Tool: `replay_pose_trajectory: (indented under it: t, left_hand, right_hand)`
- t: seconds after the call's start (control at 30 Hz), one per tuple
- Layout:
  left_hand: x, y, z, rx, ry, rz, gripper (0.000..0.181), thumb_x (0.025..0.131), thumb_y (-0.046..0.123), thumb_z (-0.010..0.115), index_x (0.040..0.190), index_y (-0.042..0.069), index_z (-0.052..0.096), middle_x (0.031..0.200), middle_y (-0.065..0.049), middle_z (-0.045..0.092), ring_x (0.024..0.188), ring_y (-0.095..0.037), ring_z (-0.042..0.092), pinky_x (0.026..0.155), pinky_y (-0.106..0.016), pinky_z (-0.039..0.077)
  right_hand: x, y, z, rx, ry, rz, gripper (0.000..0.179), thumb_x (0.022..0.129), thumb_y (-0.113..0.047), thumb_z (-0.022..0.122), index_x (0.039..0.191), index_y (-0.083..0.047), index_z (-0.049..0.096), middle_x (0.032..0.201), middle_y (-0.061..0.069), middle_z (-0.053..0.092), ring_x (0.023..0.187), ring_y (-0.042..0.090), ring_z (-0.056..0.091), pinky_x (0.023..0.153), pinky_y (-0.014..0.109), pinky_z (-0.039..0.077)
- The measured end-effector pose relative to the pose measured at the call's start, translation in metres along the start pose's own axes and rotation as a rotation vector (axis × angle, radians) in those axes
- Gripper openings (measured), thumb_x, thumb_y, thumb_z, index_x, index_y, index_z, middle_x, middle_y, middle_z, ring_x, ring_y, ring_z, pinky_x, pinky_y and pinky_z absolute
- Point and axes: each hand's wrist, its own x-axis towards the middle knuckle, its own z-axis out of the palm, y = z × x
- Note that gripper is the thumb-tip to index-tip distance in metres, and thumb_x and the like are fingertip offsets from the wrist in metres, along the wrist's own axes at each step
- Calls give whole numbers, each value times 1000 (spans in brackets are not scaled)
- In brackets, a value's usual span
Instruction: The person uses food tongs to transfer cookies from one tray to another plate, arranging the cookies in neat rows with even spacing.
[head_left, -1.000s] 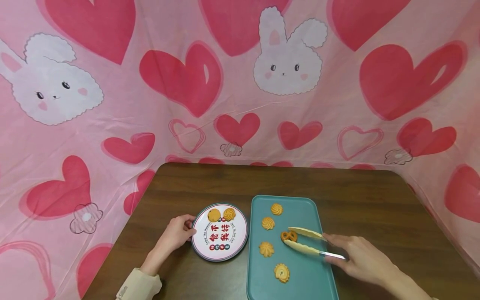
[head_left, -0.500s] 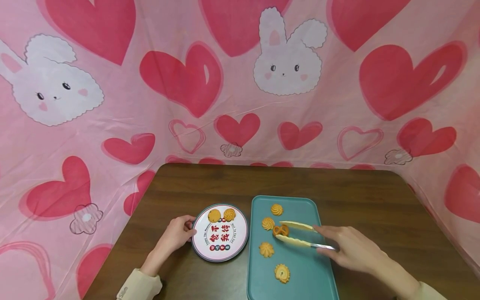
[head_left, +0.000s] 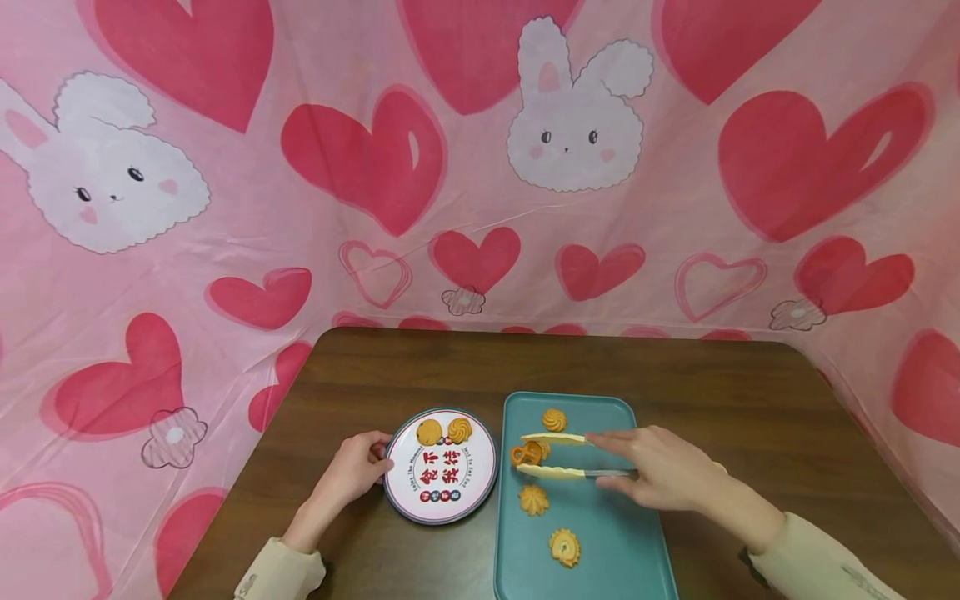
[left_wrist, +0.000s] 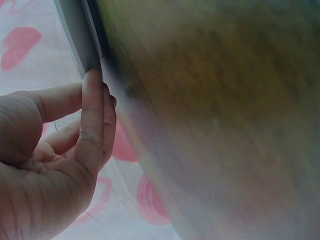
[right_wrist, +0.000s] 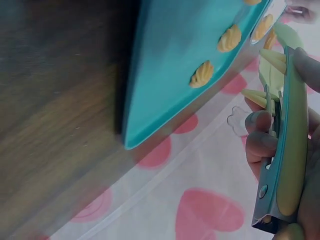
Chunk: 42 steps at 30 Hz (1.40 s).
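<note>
My left hand [head_left: 351, 468] pinches the left rim of a white round plate [head_left: 477, 479] with red lettering. A round speckled cookie [head_left: 428, 432] and a swirl cookie [head_left: 459, 430] sit at the plate's far side. My right hand [head_left: 663, 468] grips serving tongs [right_wrist: 294, 150] with pale yellow tips. Between those tips is a pretzel-shaped cookie [head_left: 521, 454], over the left side of a teal tray [head_left: 607, 542]. It partly covers a swirl cookie behind it; whether the pretzel touches anything below, I cannot tell.
On the tray lie another swirl cookie [head_left: 554, 419], a flower-shaped cookie [head_left: 533, 500] and a ridged round cookie [head_left: 565, 547]. Plate and tray stand side by side, nearly touching, on a dark wooden table [head_left: 420, 358]. A pink heart-patterned cloth [head_left: 480, 200] hangs behind.
My right hand has moved left with the tongs, carrying the pretzel cookie from the tray's middle toward its left edge. The left hand and plate stay where they were.
</note>
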Motion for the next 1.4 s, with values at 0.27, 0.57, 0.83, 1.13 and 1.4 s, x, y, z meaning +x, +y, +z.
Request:
replay_pose_trajectory:
  t: [0.27, 0.57, 0.83, 1.13, 1.4]
  left_hand:
    - [0, -1, 0, -2, 2, 4, 34, 83, -7, 74, 116, -11, 65, 81, -7, 57, 66, -15, 58, 55, -28, 57]
    - [1, -1, 1, 4, 1, 15, 34, 83, -7, 74, 116, -11, 65, 81, -7, 58, 65, -15, 58, 55, -27, 56]
    - [-1, 1, 0, -13, 18, 32, 32, 82, -10, 74, 113, -12, 66, 78, -6, 57, 62, -15, 59, 53, -27, 56]
    - [-1, 1, -1, -5, 14, 41, 32, 82, -8, 74, 113, -12, 66, 80, -6, 58, 64, -15, 59, 53, -27, 56]
    - [-2, 0, -1, -5, 23, 45, 32, 82, -9, 74, 113, -12, 66, 79, -6, 58, 62, -14, 60, 53, -27, 56]
  right_hand:
    - [32, -7, 4, 6, -61, -40, 51, 90, -40, 73, 130, -9, 67, 122, 4, 69, 101, 17, 70, 81, 39, 59]
    - [65, -17, 11, -6, -109, -86, 54, 90, -41, 72, 135, -13, 64, 123, 3, 69, 88, 10, 69, 81, 37, 58]
    - [92, -22, 22, 17, -154, -116, 54, 91, -41, 71, 136, -13, 63, 128, 4, 66, 53, -4, 43, 65, 27, 52]
    - [119, -31, 36, 14, -218, -131, 54, 91, -44, 71, 136, -15, 63, 126, 0, 67, 52, -2, 43, 65, 23, 51]
    - [138, -40, 44, 23, -256, -128, 55, 90, -44, 71, 136, -15, 64, 126, 0, 67, 74, 5, 62, 72, 26, 55]
